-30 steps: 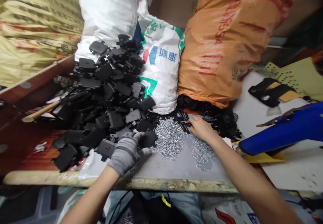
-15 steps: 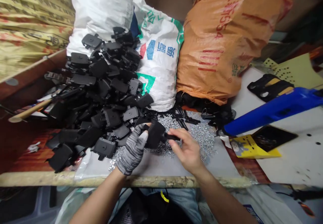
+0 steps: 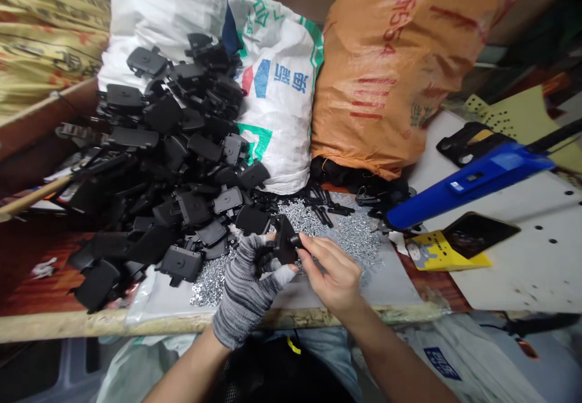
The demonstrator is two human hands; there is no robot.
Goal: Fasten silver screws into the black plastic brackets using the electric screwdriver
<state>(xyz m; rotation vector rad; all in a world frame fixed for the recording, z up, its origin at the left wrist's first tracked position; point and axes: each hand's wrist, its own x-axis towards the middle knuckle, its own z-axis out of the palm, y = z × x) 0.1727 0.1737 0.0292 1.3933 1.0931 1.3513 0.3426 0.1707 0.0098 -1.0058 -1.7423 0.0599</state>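
My left hand (image 3: pixel 245 291), in a grey fingerless glove, grips a black plastic bracket (image 3: pixel 285 240) with a flat plate, now turned nearly edge-on. Pinched together, the fingertips of my right hand (image 3: pixel 331 273) hold the short round stem on the bracket's right side. Behind my hands lies a heap of silver screws (image 3: pixel 301 216), with another screw heap (image 3: pixel 361 239) to the right. Small silver nuts (image 3: pixel 210 282) are spread left of my glove. A large pile of similar black brackets (image 3: pixel 182 206) rises on the left.
White sacks (image 3: pixel 284 100) and an orange sack (image 3: pixel 377 76) stand at the back. On the right are a blue tool-like object (image 3: pixel 468 182), a dark phone-like slab (image 3: pixel 479 233) and a yellow card (image 3: pixel 436 257). A wooden stick (image 3: pixel 36 198) juts out at left. The bench edge (image 3: pixel 318 317) runs in front.
The bracket has been turned from showing its flat face to nearly edge-on. My right fingers have moved left, closer to the plate. The whole view has shifted slightly.
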